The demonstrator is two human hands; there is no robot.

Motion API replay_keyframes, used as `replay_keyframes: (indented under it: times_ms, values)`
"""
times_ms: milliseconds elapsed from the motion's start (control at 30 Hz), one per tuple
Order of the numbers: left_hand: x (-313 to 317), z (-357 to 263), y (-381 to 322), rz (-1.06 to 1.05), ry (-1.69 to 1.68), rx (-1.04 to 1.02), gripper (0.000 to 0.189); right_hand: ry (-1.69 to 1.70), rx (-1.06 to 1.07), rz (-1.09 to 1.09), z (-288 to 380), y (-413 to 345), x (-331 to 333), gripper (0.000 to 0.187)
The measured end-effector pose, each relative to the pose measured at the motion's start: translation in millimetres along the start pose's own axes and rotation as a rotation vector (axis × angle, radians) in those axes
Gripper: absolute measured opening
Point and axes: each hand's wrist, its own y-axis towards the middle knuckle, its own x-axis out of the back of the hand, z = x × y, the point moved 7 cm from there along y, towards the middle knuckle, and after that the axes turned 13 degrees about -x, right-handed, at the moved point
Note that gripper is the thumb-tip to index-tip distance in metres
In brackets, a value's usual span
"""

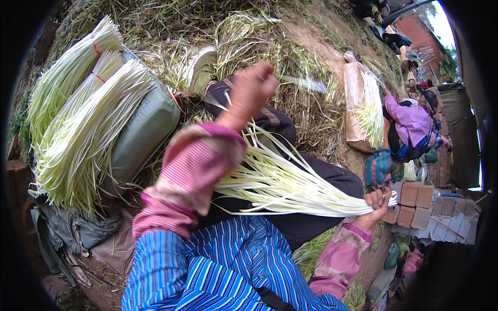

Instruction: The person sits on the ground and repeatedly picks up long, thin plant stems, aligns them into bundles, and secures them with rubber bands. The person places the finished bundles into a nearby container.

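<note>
My right hand (376, 206) grips a bundle of pale yellow-white leafy stalks (307, 190), apparently blanched chives, near their white ends. The bundle spreads leftward across my lap. My left hand (253, 91) is raised above my leg, blurred, with curled fingers; whether it holds anything is unclear. A few thin stalks pass close to its wrist. Beyond it lies a blurred, pale, blade-like strip (307, 84). At left, several stalk bundles (93, 105), some tied with red bands (95, 46), rest on a green wrapped block (146, 124).
Loose straw and leaves (311, 116) cover the ground around my shoe (204, 74). At right, more stalks (369, 112) lie on a plastic-wrapped bale (353, 101) beside a person in a pink checked top (412, 120). Stacked bricks (414, 198) stand beyond my right hand.
</note>
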Motion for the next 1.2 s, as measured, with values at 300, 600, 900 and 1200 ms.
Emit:
replay_keyframes:
  times_ms: [300, 600, 900, 1200]
  values:
    - [24.9, 45.3, -19.1, 0.726, 0.573, -0.403, 0.054, 0.005, 0.02, 0.022, 5.2, 1.2, 8.2, 0.016]
    - [0.8, 74.4, -63.8, 0.631, -0.133, -0.13, 0.012, -0.076, 0.011, -0.048, 15.9, 2.2, 30.8, 0.017]
    - [89.6, 127.4, -133.9, 0.544, 0.21, 0.34, 0.053, -0.141, -0.004, -0.153, 32.5, 5.9, 71.1, 0.014]
    - [152.1, 8.6, -145.2, -0.019, 0.122, 0.038, 0.007, -0.161, 0.032, -0.223, 38.5, 3.3, 86.3, 0.014]
